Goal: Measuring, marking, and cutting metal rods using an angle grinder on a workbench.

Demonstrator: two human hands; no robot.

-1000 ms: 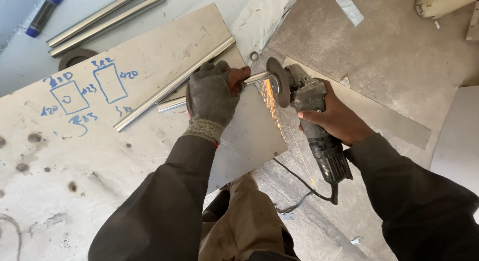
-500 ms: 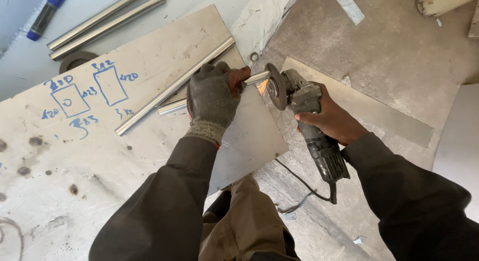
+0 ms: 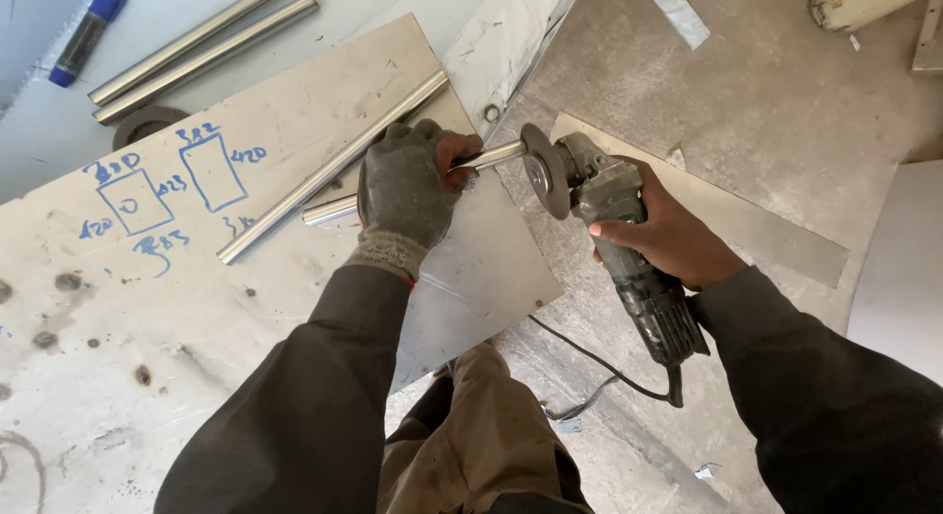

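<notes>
Grinder disc at the tube's end

Gloved left hand (image 3: 408,195) hides the short shiny steel tube (image 3: 491,156) it clamps to the desk (image 3: 147,308); right hand (image 3: 668,239) grips the grey angle grinder (image 3: 614,229).

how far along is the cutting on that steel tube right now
Midway, it seems. The gloved left hand pins a steel tube on the metal sheet; the bare right hand holds the angle grinder, its disc at the tube's overhanging end. No sparks show, and whether the end is cut through is unclear. Three more tubes lie uncut-looking on the bench.
</notes>
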